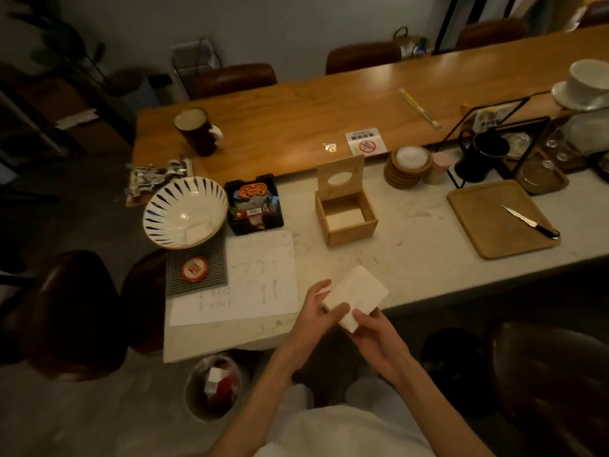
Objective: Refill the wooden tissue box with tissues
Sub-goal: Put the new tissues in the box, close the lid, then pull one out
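The wooden tissue box [349, 230] stands on the white marble counter, lid [340, 176] tipped up at its back with an oval slot. Inside, only a thin pale layer shows at the bottom. A white stack of tissues [357, 293] is held just above the counter's near edge, well in front of the box. My left hand [318, 313] grips the stack's left side, thumb on top. My right hand [379, 339] holds its near right end from below.
A sheet of paper [250, 282] lies left of my hands. Beyond it sit a striped bowl [184, 214] and a black tray of packets [253, 206]. A wooden tray [478, 222] with a knife [530, 222] is at right. A waste bin [214, 385] stands below the counter.
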`<state>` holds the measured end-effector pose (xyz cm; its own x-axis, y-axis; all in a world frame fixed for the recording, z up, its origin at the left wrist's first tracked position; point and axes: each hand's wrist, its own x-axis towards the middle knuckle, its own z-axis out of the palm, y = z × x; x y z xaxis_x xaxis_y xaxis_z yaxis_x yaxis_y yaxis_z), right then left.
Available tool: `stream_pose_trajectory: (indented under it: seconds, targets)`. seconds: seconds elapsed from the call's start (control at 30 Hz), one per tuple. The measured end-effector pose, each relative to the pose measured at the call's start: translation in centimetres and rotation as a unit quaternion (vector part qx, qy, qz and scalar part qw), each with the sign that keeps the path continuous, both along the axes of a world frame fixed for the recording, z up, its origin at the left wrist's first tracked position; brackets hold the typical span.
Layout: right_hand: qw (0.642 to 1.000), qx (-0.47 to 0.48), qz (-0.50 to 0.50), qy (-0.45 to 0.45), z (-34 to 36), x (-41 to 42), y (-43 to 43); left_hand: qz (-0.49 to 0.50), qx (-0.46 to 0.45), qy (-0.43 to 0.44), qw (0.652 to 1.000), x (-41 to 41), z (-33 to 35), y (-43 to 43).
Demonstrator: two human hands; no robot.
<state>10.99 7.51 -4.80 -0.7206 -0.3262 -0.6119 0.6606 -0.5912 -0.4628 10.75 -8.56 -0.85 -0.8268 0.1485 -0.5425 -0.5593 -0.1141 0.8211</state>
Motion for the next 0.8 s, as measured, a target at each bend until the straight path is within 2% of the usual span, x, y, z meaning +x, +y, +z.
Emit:
stream_pose_trajectory:
  seconds: [0.07, 0.13, 0.27, 0.43, 0.5, 0.57, 0.63, 0.8]
  targets:
    - [0.997, 0.050, 0.047, 0.046, 0.1, -1.0, -0.2, -0.009, -0.112, 0.063, 0.992, -1.1, -0.1, -0.2]
    - [0.981, 0.135, 0.096, 0.101, 0.2, -2.2, 0.8, -0.012, -0.169, 0.108, 0.980, -2.2, -0.4, 0.1]
    - [0.908, 0.323, 0.167, 0.207, 0.5, -5.4, 4.3, -0.053, -0.258, 0.194, 0.945, -4.2, -1.5, 2.3]
    - [0.799, 0.453, 0.220, 0.327, -1.1, -8.8, 6.6, -0.056, -0.314, 0.227, 0.920, -5.6, -5.3, 4.6]
    - [0.777, 0.470, 0.239, 0.344, -1.7, -9.7, 7.1, -0.032, -0.317, 0.220, 0.922, -5.8, -6.4, 5.2]
    - [0.774, 0.460, 0.261, 0.347, -1.5, -10.2, 7.0, 0.018, -0.307, 0.200, 0.930, -5.7, -7.0, 5.9]
    - [0.790, 0.429, 0.279, 0.339, -1.3, -10.3, 6.7, 0.064, -0.277, 0.170, 0.944, -5.8, -7.4, 6.4]
    - [0.829, 0.384, 0.267, 0.307, -1.9, -9.6, 5.4, 0.098, -0.232, 0.147, 0.957, -5.8, -7.9, 7.3]
